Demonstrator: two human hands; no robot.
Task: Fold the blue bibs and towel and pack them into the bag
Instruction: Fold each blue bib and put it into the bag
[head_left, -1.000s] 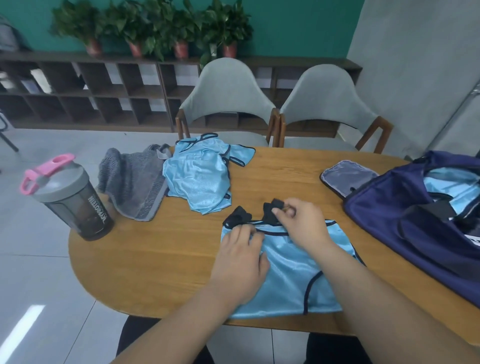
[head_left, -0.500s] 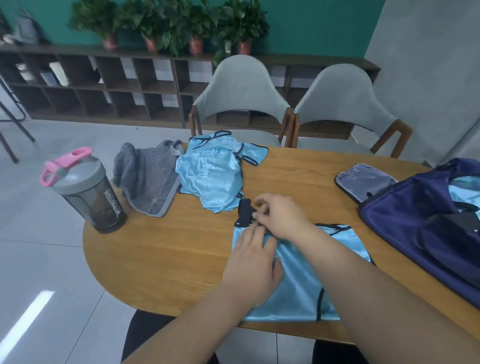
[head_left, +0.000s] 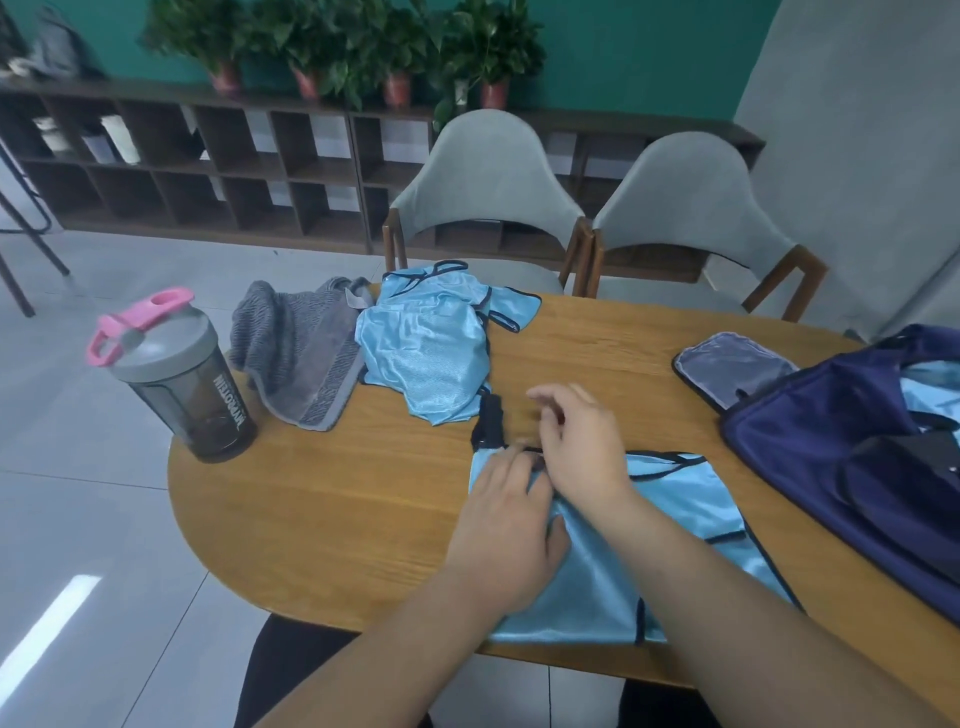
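Two blue bibs lie on the table (head_left: 337, 493): the flat bib (head_left: 675, 499) at the near edge and the crumpled bib (head_left: 426, 353) at the far edge, touching the grey towel (head_left: 301, 358). Our left hand (head_left: 506, 530) presses on the flat bib with straight fingers. Our right hand (head_left: 584, 441) sits by its black strap (head_left: 489, 421), fingers loosely curled (blurred, so we cannot tell whether they pinch anything). The navy bag (head_left: 810, 452) lies open at the right edge.
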